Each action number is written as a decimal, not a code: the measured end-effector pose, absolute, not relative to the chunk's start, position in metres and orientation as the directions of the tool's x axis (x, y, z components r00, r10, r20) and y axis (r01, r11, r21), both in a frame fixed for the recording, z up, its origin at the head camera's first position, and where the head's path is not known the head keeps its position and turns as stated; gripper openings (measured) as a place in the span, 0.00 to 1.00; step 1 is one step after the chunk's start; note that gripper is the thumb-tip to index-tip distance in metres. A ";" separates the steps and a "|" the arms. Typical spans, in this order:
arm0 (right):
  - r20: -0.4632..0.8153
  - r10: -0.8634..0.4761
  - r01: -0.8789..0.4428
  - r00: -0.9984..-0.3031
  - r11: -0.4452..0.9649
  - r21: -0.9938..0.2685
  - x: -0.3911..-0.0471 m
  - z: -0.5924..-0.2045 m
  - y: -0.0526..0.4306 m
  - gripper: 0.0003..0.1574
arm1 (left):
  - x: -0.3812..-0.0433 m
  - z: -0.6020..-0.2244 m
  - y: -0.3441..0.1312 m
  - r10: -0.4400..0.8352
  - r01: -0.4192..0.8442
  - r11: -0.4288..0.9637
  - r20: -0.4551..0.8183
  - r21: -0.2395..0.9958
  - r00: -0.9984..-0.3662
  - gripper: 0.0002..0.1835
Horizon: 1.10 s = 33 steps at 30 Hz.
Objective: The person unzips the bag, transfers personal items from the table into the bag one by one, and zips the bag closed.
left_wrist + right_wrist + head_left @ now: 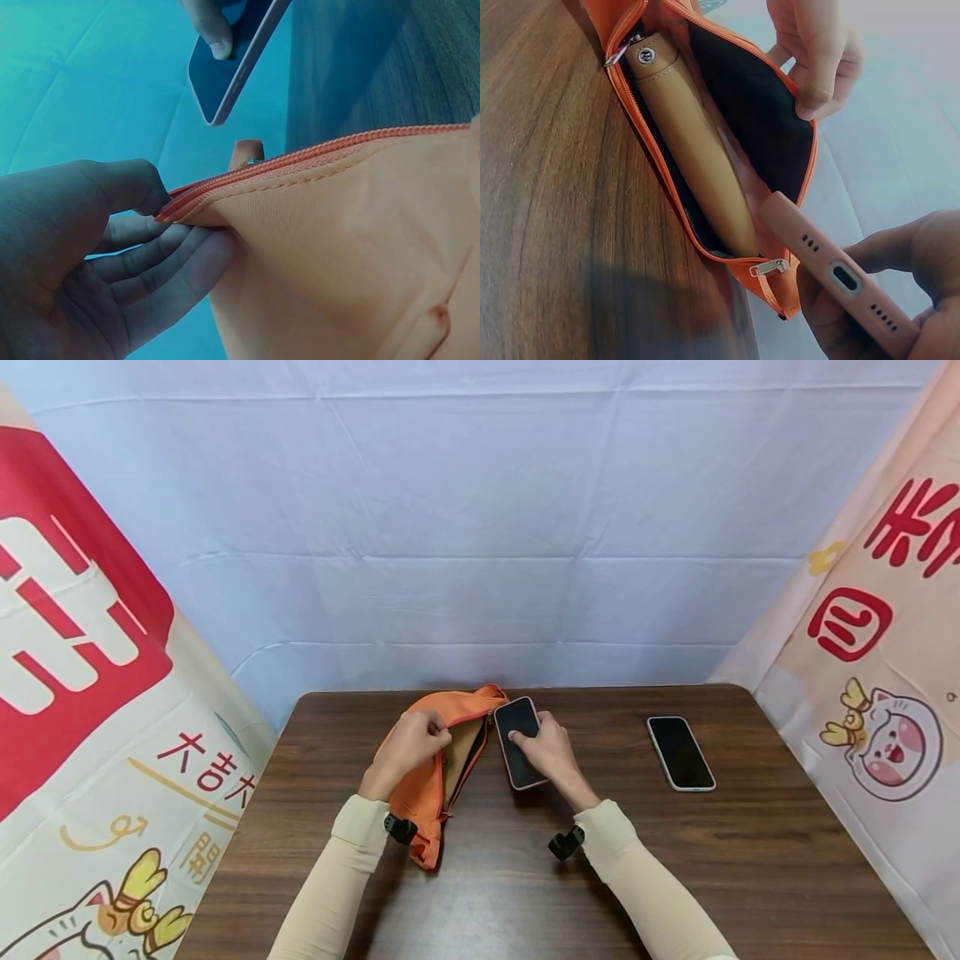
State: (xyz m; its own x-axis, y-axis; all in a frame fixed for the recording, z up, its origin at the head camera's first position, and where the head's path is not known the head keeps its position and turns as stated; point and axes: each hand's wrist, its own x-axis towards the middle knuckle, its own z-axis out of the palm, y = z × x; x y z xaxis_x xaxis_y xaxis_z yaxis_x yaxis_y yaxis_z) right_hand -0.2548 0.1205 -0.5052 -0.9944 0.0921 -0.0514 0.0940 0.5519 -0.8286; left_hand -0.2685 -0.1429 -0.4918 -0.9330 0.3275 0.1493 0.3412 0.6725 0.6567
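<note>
An orange zippered waist bag (pixel 420 793) lies on the table with its mouth gaping. My left hand (pixel 411 739) pinches one zip edge between thumb and fingers and pulls it outward, as the left wrist view shows. Inside the bag, the right wrist view shows a long tan case (pixel 690 150) with a round metal snap, against a dark lining. My right hand (pixel 546 747) grips a smartphone (pixel 516 718) in a pink case, thumb across its dark screen. The phone's far end is close beside the bag's opening, its charging port facing the right wrist camera.
A second smartphone (pixel 681 753) in a pale case lies screen up on the right of the brown wooden table (pixel 750 860). White cloth (pixel 480 527) hangs behind the table, with printed cloths on both sides. A zip pull (pixel 769 267) hangs at the bag's near end.
</note>
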 end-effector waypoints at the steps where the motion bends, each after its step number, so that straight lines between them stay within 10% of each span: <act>1: -0.052 0.091 0.094 -0.995 0.552 -0.828 -0.255 -0.505 0.120 0.36 | -0.269 -0.492 -0.143 0.327 0.341 0.672 0.150 0.658 -0.933 0.04; 33: -0.060 0.066 0.087 -0.996 0.550 -0.831 -0.253 -0.509 0.096 0.35 | -0.268 -0.493 -0.144 0.320 0.337 0.680 0.149 0.651 -0.935 0.05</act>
State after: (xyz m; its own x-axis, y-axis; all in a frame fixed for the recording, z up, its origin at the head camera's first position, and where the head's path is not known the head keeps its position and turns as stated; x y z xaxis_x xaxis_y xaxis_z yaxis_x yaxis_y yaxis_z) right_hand -0.2534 0.0963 -0.5090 -0.9960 0.0662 -0.0600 0.0866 0.5499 -0.8307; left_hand -0.2684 -0.1437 -0.4932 -0.9355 0.3204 0.1491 0.3368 0.6802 0.6510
